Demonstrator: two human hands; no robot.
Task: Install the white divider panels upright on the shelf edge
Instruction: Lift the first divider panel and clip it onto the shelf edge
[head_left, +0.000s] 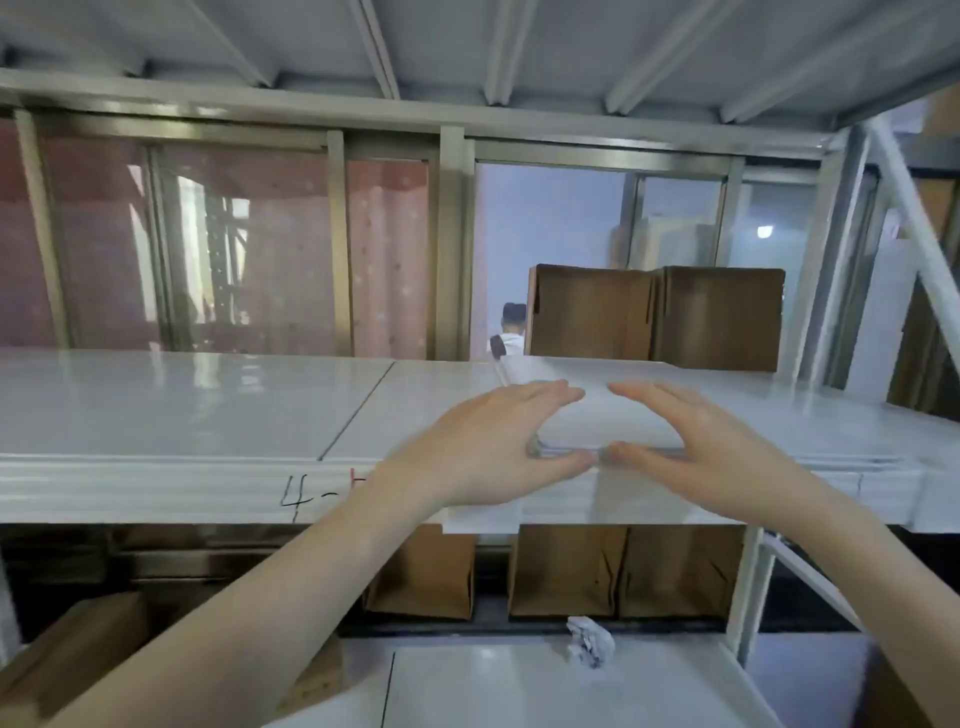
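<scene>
A white divider panel (597, 415) lies flat on the white shelf (182, 405), its near edge at the shelf's front lip. My left hand (493, 447) and my right hand (706, 447) meet over that near edge. Fingers rest on top of the panel and thumbs press its front rim, so both hands grip it. The image is blurred around the panel's edge. A white strip (480, 519) hangs below the shelf front under my left wrist.
Brown cardboard boxes (654, 317) stand at the back right of the shelf, more (623, 571) on the level below. A crumpled paper (589, 642) lies on the lower white surface. "4-" is handwritten on the shelf front (306, 496). A person stands beyond the window opening (511, 332).
</scene>
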